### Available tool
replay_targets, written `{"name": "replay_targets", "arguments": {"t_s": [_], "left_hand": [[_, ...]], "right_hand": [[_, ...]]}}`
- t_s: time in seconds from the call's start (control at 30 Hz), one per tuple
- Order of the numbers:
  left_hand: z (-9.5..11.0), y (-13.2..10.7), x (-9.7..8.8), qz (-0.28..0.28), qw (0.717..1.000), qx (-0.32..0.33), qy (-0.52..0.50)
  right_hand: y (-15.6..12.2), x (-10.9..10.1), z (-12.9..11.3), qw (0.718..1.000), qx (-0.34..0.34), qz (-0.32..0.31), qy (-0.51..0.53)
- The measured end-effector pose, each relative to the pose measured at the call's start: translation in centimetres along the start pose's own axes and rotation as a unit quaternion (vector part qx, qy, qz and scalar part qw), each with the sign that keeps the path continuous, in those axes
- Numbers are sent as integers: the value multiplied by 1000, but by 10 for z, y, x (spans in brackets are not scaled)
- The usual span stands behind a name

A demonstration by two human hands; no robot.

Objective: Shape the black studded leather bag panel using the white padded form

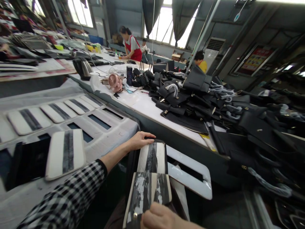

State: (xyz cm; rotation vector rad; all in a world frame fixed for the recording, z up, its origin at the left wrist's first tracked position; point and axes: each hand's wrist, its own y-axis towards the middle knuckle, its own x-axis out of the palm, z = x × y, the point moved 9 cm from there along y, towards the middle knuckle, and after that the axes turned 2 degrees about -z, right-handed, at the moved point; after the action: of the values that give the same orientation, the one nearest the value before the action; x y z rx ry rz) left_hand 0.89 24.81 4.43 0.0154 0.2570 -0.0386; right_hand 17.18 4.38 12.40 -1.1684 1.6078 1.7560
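Observation:
My left hand (140,140) reaches out from a checked sleeve and grips the far top edge of a white board with a dark glue-stained stripe (152,157), fingers curled over it. My right hand (159,218) sits at the bottom edge and holds the near end of a second stained board (147,194), which overlaps the first. Both boards stand over a dark gap below the table edge.
A white template sheet (100,124) with rectangular cut-outs and several striped white boards (65,154) lies to the left. A pile of black bag parts (214,108) covers the long table on the right. A kettle (82,68) and a pink fan (115,82) stand further back. Two people work in the distance.

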Motion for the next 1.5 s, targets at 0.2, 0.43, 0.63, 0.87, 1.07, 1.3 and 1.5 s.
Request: {"name": "replay_targets", "arguments": {"t_s": [0.2, 0.43, 0.63, 0.87, 1.07, 1.3, 1.5], "left_hand": [[1, -16, -11, 99, 983, 30, -154], [-20, -46, -3, 103, 947, -7, -305], [-34, -75, 3, 186, 964, 24, -188], [-36, -111, 19, 289, 954, -67, 54], [-31, -112, 13, 321, 943, -77, 44], [-31, -113, 5, 341, 937, -75, 12], [-31, -111, -1, 349, 930, -108, 28]], "right_hand": [[40, -42, 116, 974, 216, 54, 37], [5, 0, 237, 887, 412, 113, 176], [-8, 24, 253, 869, 437, 94, 212], [-12, 31, 261, 855, 463, 98, 212], [-6, 28, 253, 864, 455, 111, 182], [-4, 25, 251, 870, 448, 118, 168], [-8, 24, 250, 863, 467, 124, 148]]}}
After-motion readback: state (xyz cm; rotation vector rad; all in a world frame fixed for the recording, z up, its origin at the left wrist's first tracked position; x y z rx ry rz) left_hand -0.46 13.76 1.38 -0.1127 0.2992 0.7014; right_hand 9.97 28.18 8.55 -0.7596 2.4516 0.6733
